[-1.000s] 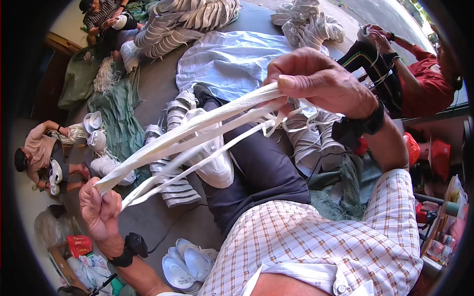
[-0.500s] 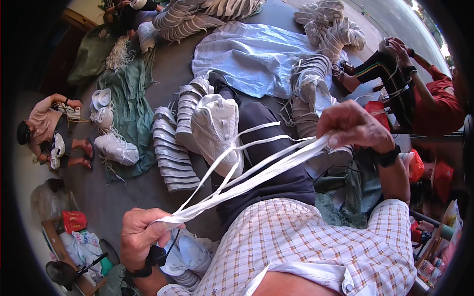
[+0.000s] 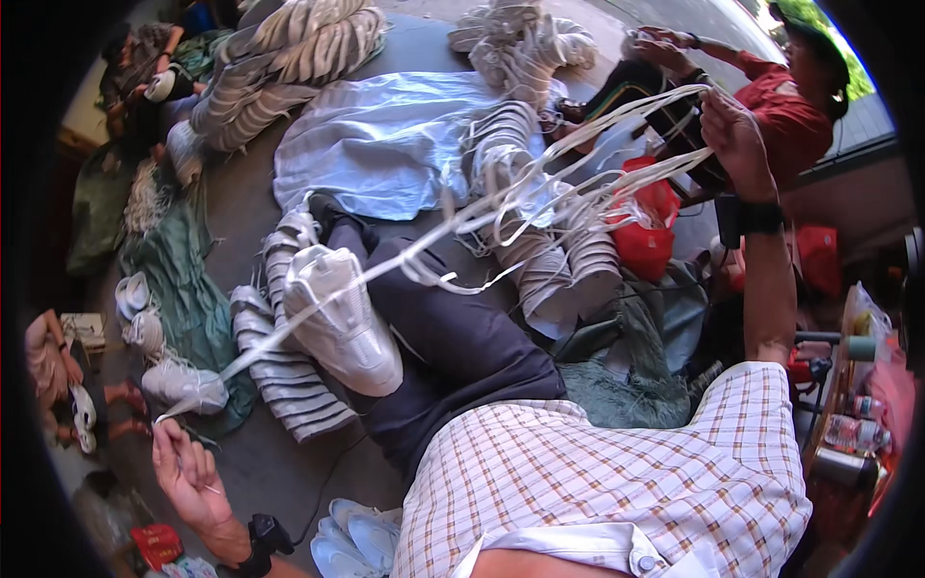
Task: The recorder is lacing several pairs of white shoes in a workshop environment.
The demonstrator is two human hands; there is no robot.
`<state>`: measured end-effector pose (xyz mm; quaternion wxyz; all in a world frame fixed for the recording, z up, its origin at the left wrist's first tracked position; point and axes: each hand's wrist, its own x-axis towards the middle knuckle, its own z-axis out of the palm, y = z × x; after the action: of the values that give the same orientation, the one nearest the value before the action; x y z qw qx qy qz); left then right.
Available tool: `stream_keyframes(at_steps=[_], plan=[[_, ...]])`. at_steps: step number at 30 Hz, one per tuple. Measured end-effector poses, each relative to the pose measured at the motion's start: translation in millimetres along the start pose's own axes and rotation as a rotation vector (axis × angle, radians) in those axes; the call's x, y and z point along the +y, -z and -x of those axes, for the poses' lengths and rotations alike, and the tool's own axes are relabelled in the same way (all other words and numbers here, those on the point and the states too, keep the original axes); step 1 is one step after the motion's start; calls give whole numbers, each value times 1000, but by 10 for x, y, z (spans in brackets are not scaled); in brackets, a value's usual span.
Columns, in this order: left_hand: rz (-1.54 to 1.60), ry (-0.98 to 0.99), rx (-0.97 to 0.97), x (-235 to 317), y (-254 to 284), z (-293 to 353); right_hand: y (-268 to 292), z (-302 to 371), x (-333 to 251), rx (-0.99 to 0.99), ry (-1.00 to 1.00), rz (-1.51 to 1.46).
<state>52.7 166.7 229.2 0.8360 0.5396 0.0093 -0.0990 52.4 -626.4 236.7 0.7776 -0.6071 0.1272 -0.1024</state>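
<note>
A bundle of white shoelaces stretches slantwise across the view between my two hands. My left hand, low on the left, pinches the thin end of a strand. Raised at the upper right, my right hand is closed around the other end, where several laces fan out and hang in loops. Beneath the laces a white sneaker rests against my dark-trousered leg. Its own lacing is hard to make out behind the blurred strands.
Stacked shoe uppers stand left of my leg, with more stacks to the right. A pale cloth sheet covers the floor ahead. A red bag sits nearby. Co-workers sit at the right, left and far left.
My hands have spread far apart, the left going down and left, the right up and right. The laces now span a longer diagonal with loose loops. The scene has shifted leftward.
</note>
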Motion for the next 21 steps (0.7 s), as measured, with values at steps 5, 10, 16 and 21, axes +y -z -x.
stream_keyframes(at_steps=[5, 10, 16, 21], plan=[[129, -27, 165, -42, 691, -125, 1147, 185, -437, 285, 98, 0], [198, -260, 403, 253, 1394, -205, 2038, 477, -8, 819, 181, 179], [-311, -107, 657, 281, 1822, -265, 2124, 549, 801, 926, -20, 421], [-1125, 395, 448, -453, 1890, -300, 1945, 248, 972, 919, -52, 376]])
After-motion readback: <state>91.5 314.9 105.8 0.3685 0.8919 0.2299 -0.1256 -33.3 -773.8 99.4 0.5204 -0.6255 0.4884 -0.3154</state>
